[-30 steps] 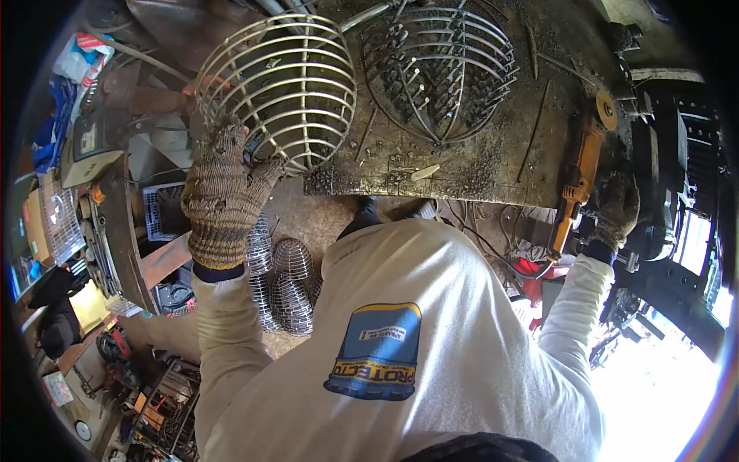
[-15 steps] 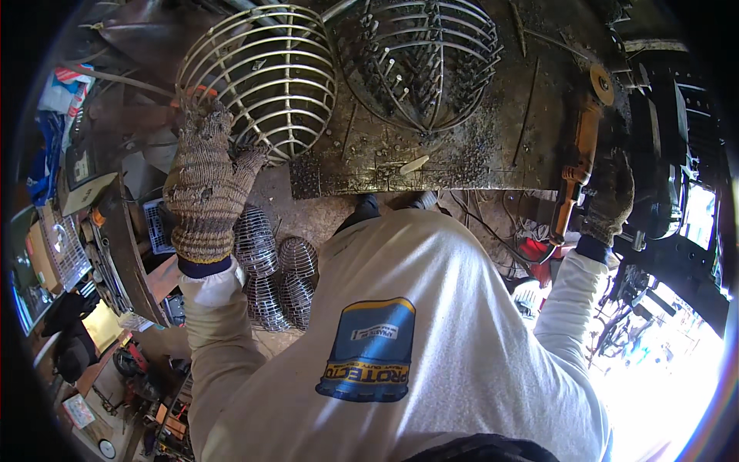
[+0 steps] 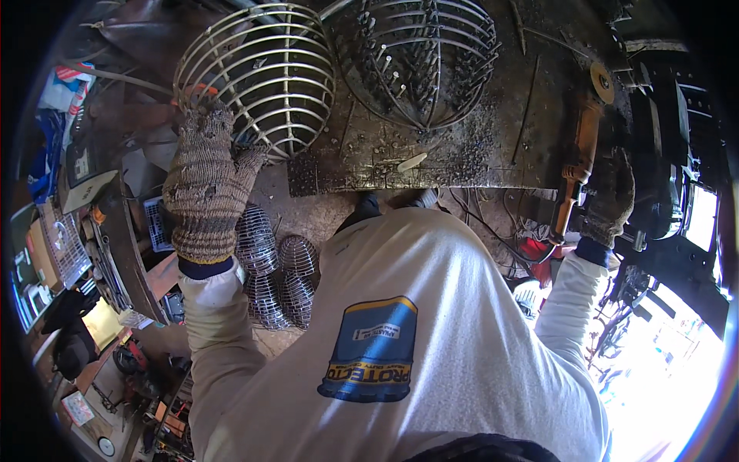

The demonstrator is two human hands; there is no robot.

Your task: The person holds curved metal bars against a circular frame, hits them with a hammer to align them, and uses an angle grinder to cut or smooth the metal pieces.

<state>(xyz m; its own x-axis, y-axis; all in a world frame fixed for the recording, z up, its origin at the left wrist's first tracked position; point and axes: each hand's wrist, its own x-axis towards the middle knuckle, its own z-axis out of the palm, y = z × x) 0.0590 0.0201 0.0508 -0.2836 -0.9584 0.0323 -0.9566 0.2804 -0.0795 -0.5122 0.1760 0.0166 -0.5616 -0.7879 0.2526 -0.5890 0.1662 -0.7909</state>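
My left hand (image 3: 202, 189), in a striped knit work glove, is at the lower left of a bare metal wire cage (image 3: 286, 85). Its fingers bend over the left rim and the thumb presses by the pointed lower end; the fingertips are partly hidden. My right hand (image 3: 610, 196), in a dirty dark glove, is at the bench's right end with its fingers stretched out. Just left of it is an orange angle grinder (image 3: 583, 146) with a round disc at its far end. The hand appears beside the grinder, not wrapped round it.
A second, darker wire form (image 3: 435, 69) with upright pegs sits on the grimy workbench (image 3: 493, 165). A short pale stick (image 3: 412, 162) lies near its front edge. Stacked finished wire cages (image 3: 262, 246) stand on the floor below. Cables (image 3: 481, 219) hang under the bench.
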